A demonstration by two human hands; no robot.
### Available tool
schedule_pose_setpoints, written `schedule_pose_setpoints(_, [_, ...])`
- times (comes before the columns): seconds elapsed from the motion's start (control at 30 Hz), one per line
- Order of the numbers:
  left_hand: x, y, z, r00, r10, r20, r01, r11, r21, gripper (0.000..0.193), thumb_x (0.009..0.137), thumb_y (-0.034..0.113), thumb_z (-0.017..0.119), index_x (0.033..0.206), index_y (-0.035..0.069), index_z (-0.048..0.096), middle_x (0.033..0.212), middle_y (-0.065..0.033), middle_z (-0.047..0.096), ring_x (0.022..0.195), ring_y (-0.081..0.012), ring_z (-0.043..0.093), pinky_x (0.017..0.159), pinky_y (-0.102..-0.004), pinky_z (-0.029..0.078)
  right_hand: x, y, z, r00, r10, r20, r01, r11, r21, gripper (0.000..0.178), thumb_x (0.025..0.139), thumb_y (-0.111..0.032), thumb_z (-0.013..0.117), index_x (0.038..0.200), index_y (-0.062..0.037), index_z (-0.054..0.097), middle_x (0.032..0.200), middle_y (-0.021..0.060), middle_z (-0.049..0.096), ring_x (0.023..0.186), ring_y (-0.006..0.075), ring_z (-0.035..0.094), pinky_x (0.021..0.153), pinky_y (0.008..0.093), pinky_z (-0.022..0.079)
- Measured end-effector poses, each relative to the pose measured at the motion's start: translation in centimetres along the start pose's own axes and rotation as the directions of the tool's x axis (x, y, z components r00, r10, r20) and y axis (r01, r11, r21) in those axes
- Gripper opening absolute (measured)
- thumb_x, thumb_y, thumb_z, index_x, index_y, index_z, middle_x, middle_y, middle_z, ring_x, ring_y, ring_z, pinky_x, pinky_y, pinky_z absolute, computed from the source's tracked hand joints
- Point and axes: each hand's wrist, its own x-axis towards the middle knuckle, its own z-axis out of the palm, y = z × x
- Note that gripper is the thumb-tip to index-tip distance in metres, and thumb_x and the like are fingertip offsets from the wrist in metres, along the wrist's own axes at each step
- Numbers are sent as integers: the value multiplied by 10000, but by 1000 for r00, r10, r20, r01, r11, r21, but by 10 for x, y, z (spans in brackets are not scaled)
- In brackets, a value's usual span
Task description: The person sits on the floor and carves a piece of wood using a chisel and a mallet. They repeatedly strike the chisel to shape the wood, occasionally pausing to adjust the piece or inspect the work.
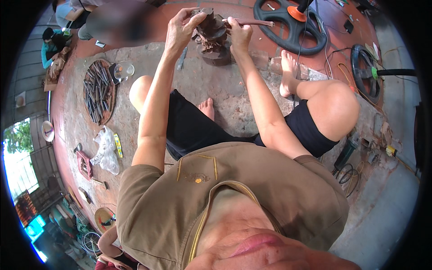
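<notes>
Ahead of me stands a dark brown wood carving (212, 38) with rough, layered shapes and a rounded base on the floor. My left hand (181, 30) grips its upper left side, thumb and fingers closed on the wood. At the carving's right side, my right hand (240, 35) is closed round a slim brown rod-like tool (254, 22). The tool's outer end points right; the end toward the carving is hidden by my fingers and the wood, so I cannot tell its kind or whether it touches.
On the left a round woven tray (112, 104) holds several chisel-like tools. Nearby are clear cups (123, 70), a plastic bag (106, 150) and a pink basket (84, 164). Black wheel-shaped fan bases (281, 33) stand right, with cables. Other people sit far left.
</notes>
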Motion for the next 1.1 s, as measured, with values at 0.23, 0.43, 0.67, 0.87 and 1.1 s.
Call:
schedule_pose_setpoints(0.23, [0,1,-1,1000,-25,-6,25,1000,8,460,854,389,702,1095,-1,661,952,-90,709,898,-135,640,806,-287,497,-17,-32,1,977,111,182,-127,989,78,184,832,-157,714,879,21,714,861,77,714,734,121,655,633,249,499])
schedule_pose_setpoints(0.43, [0,-2,1,1000,-22,4,23,999,-24,454,855,381,703,1100,2,661,943,-87,709,888,-134,638,808,-283,494,-1,-18,2,972,6,237,10,998,-64,185,804,-153,707,733,18,707,645,-6,620,590,78,541,558,263,441])
schedule_pose_setpoints(0.67, [-3,7,-3,999,3,46,-4,1000,26,388,908,295,673,1145,-11,639,951,-23,668,831,-74,570,735,-224,460,35,-3,-9,929,128,346,-19,953,-301,198,770,-159,699,667,7,666,632,19,626,538,90,564,500,277,450])
schedule_pose_setpoints(0.87, [0,2,-1,1000,-10,23,11,1000,-6,460,859,383,697,1114,2,653,958,-81,700,903,-136,624,827,-284,486,27,-18,-19,937,273,218,-281,960,4,172,807,-175,703,821,-5,686,762,94,701,618,165,662,563,276,538])
schedule_pose_setpoints(1.1, [0,-6,-1,1000,-13,12,13,1000,8,469,858,399,695,1099,-3,661,962,-100,703,909,-149,634,827,-288,486,-1,-33,-3,959,120,256,-69,978,-196,220,792,-200,716,781,20,709,691,35,645,615,99,545,590,292,450])
